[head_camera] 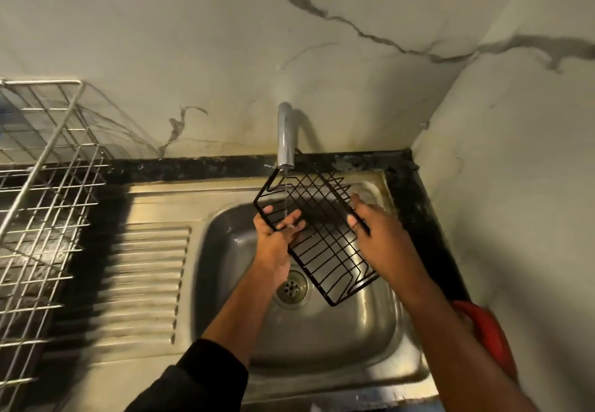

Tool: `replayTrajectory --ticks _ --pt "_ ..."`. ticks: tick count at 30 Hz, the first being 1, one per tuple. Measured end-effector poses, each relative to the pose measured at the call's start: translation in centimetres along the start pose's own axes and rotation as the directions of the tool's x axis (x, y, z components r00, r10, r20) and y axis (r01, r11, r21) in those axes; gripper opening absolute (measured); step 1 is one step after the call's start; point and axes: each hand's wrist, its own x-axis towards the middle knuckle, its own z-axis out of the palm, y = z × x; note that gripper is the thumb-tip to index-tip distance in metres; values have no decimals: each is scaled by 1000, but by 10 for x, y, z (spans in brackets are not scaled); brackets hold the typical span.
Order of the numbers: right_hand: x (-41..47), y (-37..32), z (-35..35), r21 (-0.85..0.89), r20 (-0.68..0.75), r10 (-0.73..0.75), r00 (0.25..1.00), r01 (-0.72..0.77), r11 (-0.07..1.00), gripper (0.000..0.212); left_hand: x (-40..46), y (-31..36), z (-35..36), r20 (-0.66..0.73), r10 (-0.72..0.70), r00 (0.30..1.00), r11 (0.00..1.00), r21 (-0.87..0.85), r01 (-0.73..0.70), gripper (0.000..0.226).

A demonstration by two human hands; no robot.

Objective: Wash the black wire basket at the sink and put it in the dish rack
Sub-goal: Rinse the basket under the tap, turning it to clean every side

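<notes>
The black wire basket (325, 250) hangs tilted over the steel sink (370, 331), its upper corner under the tap (286, 134). A thin stream of water falls from the tap through the wires onto my left hand (277, 237). That hand is at the basket's left rim, thumb over the rim wire and fingers spread under the wires. My right hand (376, 234) grips the basket's right rim, thumb on the wire. The silver dish rack (48, 192) stands on the counter at the far left.
A ribbed draining board (145, 282) lies between sink and rack. The drain (291, 287) sits in the basin below the basket. A red object (489, 334) lies on the black counter at the right. Marbled walls close in behind and on the right.
</notes>
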Motion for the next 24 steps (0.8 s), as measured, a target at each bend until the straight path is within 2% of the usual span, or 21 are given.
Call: replayTrajectory --ticks 3,5,7,11,14,19,21,24 --pt "-8 6 9 -39 -55 -23 998 21 999 52 10 -7 2 26 -32 999 997 -65 34 37" --pt "-13 12 14 -7 -89 -14 996 14 1000 52 13 -8 5 19 -24 1000 998 -51 25 20" --pt "-19 15 17 53 -120 26 992 -20 998 51 17 -3 10 -6 -23 1000 999 -25 22 13" --pt "-28 15 26 53 -177 72 982 -63 997 53 28 9 18 -39 -74 996 995 63 77 26" --pt "-33 10 32 -30 -226 99 969 -109 994 58 33 18 21 10 -57 998 992 112 55 34" --pt "-48 8 51 -151 -299 122 946 -173 973 73 35 26 14 97 -61 993 993 106 51 32" --pt "-54 6 59 -127 -310 176 934 -224 966 74 30 25 11 146 -67 987 989 137 47 33" --pt "-64 -1 70 9 -375 228 898 -242 970 68 20 19 4 192 -108 975 968 244 59 34"
